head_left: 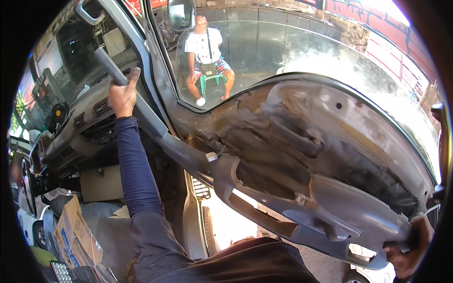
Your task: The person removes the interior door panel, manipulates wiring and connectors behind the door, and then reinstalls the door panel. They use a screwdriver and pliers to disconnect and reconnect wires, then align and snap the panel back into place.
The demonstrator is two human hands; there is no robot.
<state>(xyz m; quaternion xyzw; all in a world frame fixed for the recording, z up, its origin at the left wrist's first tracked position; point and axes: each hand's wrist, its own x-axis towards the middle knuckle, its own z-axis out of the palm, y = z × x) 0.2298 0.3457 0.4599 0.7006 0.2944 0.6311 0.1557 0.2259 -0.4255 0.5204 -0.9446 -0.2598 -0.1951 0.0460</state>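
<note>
A long grey door trim panel stretches at a slant across the inner side of an open vehicle door. My left hand is closed round the panel's narrow upper end, in front of the dashboard. At the far lower right, my right hand curls round the panel's wide end, partly in shadow. The panel has a handle recess and a long slot cut through it, and it stands apart from the door's bare metal, at least along its upper edge. A small white connector on wires hangs between door and panel.
The dashboard with air vents and a steering wheel lie on the left. Torn cardboard rests in the cab at lower left. Beyond the door window, a person sits on a green stool.
</note>
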